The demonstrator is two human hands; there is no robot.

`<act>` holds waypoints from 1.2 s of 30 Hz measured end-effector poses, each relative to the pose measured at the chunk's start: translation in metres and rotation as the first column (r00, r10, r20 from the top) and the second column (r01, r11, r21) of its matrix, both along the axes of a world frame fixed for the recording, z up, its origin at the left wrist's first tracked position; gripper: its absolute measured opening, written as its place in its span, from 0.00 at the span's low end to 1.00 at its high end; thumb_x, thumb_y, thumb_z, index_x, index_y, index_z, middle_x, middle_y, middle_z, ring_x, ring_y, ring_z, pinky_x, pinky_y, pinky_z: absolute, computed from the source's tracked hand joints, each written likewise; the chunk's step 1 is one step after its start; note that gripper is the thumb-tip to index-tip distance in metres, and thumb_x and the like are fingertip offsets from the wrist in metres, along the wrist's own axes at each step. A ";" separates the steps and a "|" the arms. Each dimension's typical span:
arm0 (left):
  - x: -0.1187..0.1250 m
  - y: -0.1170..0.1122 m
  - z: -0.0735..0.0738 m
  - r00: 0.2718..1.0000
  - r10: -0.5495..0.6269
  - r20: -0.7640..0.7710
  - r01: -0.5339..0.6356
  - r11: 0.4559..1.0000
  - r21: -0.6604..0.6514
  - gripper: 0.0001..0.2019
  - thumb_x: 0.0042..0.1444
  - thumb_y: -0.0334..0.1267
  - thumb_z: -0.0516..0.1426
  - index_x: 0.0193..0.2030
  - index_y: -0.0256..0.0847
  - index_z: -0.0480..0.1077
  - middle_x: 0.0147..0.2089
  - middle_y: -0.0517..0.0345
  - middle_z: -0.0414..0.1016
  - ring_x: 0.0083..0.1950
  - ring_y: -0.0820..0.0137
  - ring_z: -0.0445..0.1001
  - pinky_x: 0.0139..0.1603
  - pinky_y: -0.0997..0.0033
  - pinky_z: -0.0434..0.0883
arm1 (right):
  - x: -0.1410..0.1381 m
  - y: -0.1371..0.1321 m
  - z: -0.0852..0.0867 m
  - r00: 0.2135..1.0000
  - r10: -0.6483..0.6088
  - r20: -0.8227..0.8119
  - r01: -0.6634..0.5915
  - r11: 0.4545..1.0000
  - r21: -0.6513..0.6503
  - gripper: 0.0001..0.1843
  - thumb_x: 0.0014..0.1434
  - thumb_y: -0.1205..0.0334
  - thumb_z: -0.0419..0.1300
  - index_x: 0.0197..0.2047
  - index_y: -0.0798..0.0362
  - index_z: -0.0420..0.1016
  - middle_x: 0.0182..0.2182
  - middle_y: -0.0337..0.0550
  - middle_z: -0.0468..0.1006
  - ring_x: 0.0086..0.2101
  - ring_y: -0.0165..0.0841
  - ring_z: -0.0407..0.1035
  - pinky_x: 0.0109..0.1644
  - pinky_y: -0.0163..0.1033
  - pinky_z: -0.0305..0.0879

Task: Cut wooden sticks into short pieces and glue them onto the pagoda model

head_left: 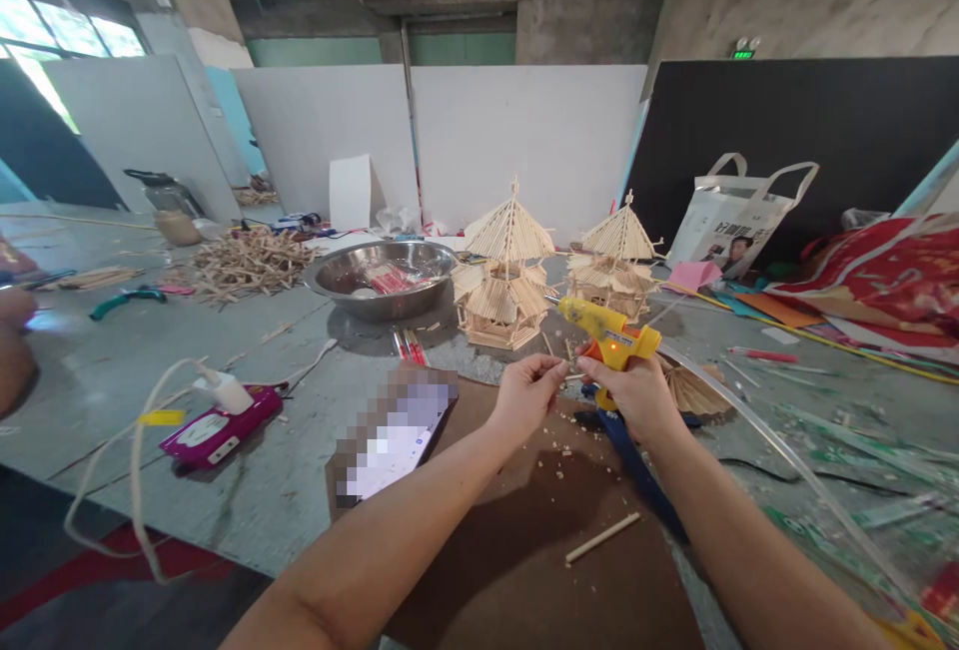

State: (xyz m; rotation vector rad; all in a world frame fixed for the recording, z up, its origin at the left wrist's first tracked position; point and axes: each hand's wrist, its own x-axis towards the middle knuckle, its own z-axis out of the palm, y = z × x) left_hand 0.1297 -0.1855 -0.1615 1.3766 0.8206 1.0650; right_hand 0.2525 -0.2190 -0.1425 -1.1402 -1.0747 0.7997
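Note:
My right hand (640, 392) is closed around a yellow hot glue gun (610, 328), whose nozzle points left toward a model pavilion. My left hand (533, 388) is pinched shut, its fingertips close to the right thumb; what lies between them is too small to make out. Just beyond the hands stands the nearer pavilion (503, 296), made of thin wooden sticks with a pointed roof. A second stick pavilion (615, 241) is behind it to the right, partly covered by the glue gun. A loose wooden stick (603, 538) lies on the brown board (516, 550) below my hands.
A phone (401, 435) lies left of my left arm. Farther left is a purple power strip (225, 427) with a white cable. Behind are a metal basin (382, 281) and a stick pile (251, 261). A bag (723, 216) stands back right. Someone's skin shows at the left edge.

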 end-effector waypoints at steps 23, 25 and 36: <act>0.003 -0.005 -0.003 0.979 -0.041 0.198 0.054 0.997 -0.062 0.13 0.45 0.46 0.53 0.22 0.37 0.59 0.14 0.68 0.56 0.13 0.82 0.53 0.13 0.81 0.52 | 0.000 0.004 -0.010 0.973 -0.093 0.213 0.077 0.993 0.085 0.11 0.40 0.62 0.60 0.30 0.55 0.70 0.27 0.43 0.75 0.29 0.34 0.69 0.35 0.40 0.65; 0.003 -0.003 -0.004 0.979 -0.024 0.202 0.037 0.998 -0.059 0.13 0.45 0.45 0.53 0.20 0.37 0.58 0.14 0.68 0.56 0.13 0.82 0.54 0.13 0.81 0.52 | 0.002 0.004 -0.008 0.972 -0.119 0.203 0.102 0.990 0.092 0.11 0.40 0.62 0.60 0.30 0.55 0.70 0.27 0.43 0.75 0.29 0.34 0.69 0.34 0.39 0.65; -0.003 0.024 -0.020 0.978 0.193 -0.074 -0.196 0.980 -0.028 0.10 0.45 0.37 0.50 0.17 0.37 0.58 0.14 0.66 0.56 0.16 0.80 0.55 0.18 0.79 0.54 | 0.036 0.007 0.007 0.976 -0.183 -0.118 0.200 0.966 0.163 0.14 0.33 0.65 0.66 0.27 0.55 0.71 0.27 0.38 0.73 0.28 0.29 0.67 0.32 0.34 0.64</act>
